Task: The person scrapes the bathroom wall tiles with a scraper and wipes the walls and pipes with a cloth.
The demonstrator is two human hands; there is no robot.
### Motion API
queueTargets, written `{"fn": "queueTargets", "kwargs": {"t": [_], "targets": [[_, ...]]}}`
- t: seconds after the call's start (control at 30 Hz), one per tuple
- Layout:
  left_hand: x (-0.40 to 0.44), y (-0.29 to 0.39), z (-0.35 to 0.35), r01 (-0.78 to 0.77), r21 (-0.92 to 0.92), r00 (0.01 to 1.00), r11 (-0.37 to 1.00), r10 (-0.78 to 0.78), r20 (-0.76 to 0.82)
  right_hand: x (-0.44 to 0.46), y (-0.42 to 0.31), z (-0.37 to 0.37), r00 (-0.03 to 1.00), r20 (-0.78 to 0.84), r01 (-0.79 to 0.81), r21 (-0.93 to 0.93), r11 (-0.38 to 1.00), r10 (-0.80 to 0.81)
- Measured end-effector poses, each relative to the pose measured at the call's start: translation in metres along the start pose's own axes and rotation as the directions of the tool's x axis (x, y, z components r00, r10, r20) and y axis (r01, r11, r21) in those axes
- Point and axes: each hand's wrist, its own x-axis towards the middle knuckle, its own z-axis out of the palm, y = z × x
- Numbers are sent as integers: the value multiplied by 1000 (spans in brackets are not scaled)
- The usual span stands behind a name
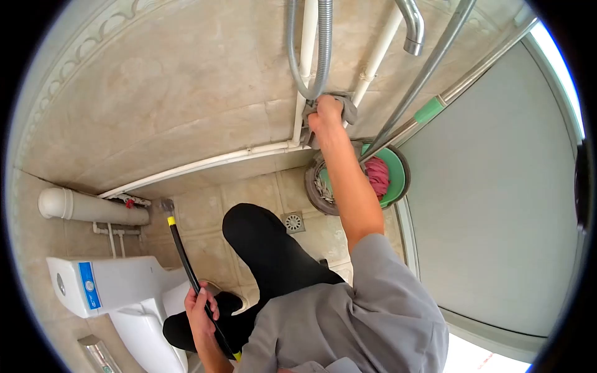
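Note:
My right hand (328, 115) is closed on a grey cloth (348, 109), pressed against the tiled wall beside the white pipes (300, 93), just under the loop of a grey flexible hose (324, 50). Lower left, my left hand (201, 306) wraps round a black stick (186, 260) with yellow bands. The stick's far end, a greyish head (166, 204), is near the foot of the wall. Below my right forearm are buckets: a green one (393, 169) holding pink cloth (377, 176), and a darker rim (313, 186) around whitish mop strands.
A white toilet (118, 283) stands at the left, below a thick white pipe (93, 207). A floor drain (293, 222) lies near my knee. Mop poles (429, 110) lean at the right beside a grey panel door (497, 186). A metal tap (413, 31) hangs above.

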Motion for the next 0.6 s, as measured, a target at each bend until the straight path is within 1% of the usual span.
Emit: {"fn": "queueTargets", "kwargs": {"t": [0.03, 0.07, 0.1, 0.17, 0.2, 0.23, 0.27, 0.3, 0.37, 0.4, 0.43, 0.47, 0.5, 0.53, 0.57, 0.6], "targets": [[-1, -1, 0, -23, 1, 1000, 1000, 23, 19, -3, 0, -2, 999, -51, -5, -25, 1000, 3], [-4, -2, 0, -27, -11, 999, 1000, 27, 21, 24, 18, -21, 999, 6, -41, -134, 990, 42], [-4, -2, 1, -22, -7, 999, 1000, 22, 23, 33, 24, -30, 999, 30, -26, -136, 990, 31], [-8, 3, 0, -35, -37, 999, 999, 36, 7, 43, 41, -46, 991, -25, -134, -128, 983, 132], [-15, 6, -1, -50, -11, 998, 999, 51, 42, 46, 40, -52, 984, -62, -175, -157, 972, 167], [-19, 8, -3, -71, 9, 995, 997, 70, 76, 41, 35, -56, 983, -90, -173, -195, 965, 158], [-20, 8, -8, -82, 22, 993, 996, 79, 91, 29, 28, -59, 991, -86, -122, -245, 962, 104], [-23, 11, -11, -85, 57, 994, 995, 81, 76, 8, 23, -60, 999, -50, -30, -302, 953, 15], [-24, 14, -20, -104, 120, 994, 987, 98, 56, -60, 15, -61, 979, 107, 201, -366, 909, -173], [-25, 18, -22, -115, 123, 993, 986, 111, 43, -84, 17, -70, 930, 242, 359, -443, 822, -276], [-25, 22, -25, -122, 124, 992, 985, 120, 24, -101, 22, -77, 852, 387, 514, -484, 709, -353], [-19, 20, -34, -136, 118, 991, 984, 134, 23, -113, 30, -80, 724, 519, 686, -468, 557, -455], [-15, 27, -40, -148, 100, 989, 984, 147, 14, -123, 39, -74, 556, 644, 830, -406, 381, -525], [-9, 36, -47, -146, 72, 989, 987, 145, 14, -141, 43, -61, 550, 712, 834, -446, 324, -437], [-4, 40, -51, -143, 53, 990, 988, 143, 13, -128, 56, -47, 530, 748, 845, -424, 327, -400], [2, 42, -57, -141, 24, 990, 990, 141, -24, -106, 69, -35, 323, 847, 930, -367, -24, -422]]}}
